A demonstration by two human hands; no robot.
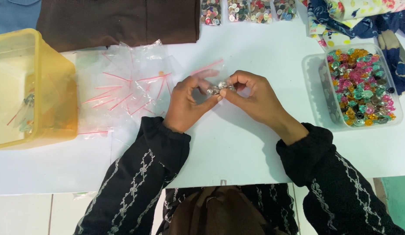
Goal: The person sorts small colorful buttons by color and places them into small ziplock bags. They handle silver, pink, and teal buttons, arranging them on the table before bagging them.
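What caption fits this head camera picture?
Both hands, left hand and right hand, pinch small silver buttons above a white table.

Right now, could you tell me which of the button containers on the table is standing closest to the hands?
The clear tub of colourful buttons beside the right hand; the three smaller trays sit along the far edge.

My fingers [237, 82] hide most of the small silvery pieces [219, 88], too small to identify, possibly buttons. The yellow tub [59, 87] is cut by the left edge, the button trays [250, 11] by the top.
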